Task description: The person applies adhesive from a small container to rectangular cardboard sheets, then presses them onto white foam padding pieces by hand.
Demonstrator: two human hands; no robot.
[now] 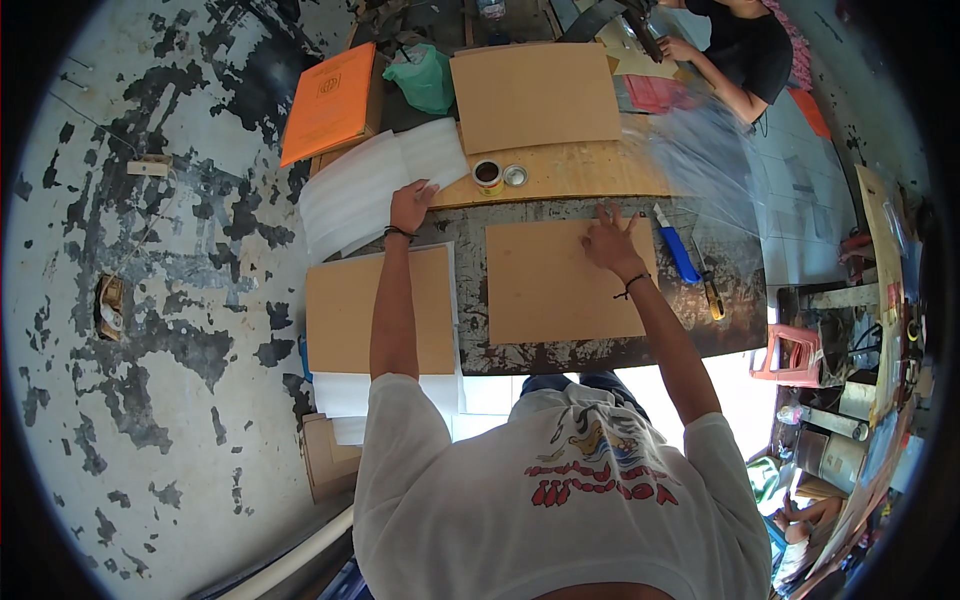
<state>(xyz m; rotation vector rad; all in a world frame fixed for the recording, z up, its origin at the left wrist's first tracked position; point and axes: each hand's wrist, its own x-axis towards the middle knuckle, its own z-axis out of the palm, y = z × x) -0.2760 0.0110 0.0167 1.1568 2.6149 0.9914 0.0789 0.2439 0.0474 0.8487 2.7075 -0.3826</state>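
Observation:
My left hand (pixel 409 208) is at the near edge of a stack of white foam sheets (pixel 375 175), its fingers bent round that edge. My right hand (pixel 612 243) lies on a brown board (pixel 545 285), fingers spread near the board's far right corner. This board rests flat on the dark, worn table (pixel 700 335). Left of it, under my left forearm, another brown board (pixel 340 310) lies on white sheets. Just right of my right hand are a blue-handled cutter knife (pixel 680 252) and a yellow-handled screwdriver (pixel 713 300).
An open tin (pixel 487 175) and its round lid (pixel 515 175) stand on a wooden plank (pixel 560 180). Behind are a large brown board (pixel 535 98), an orange package (pixel 330 100) and a green bag (pixel 422 80). Clear plastic film (pixel 705 150) lies near another person (pixel 745 50) at far right.

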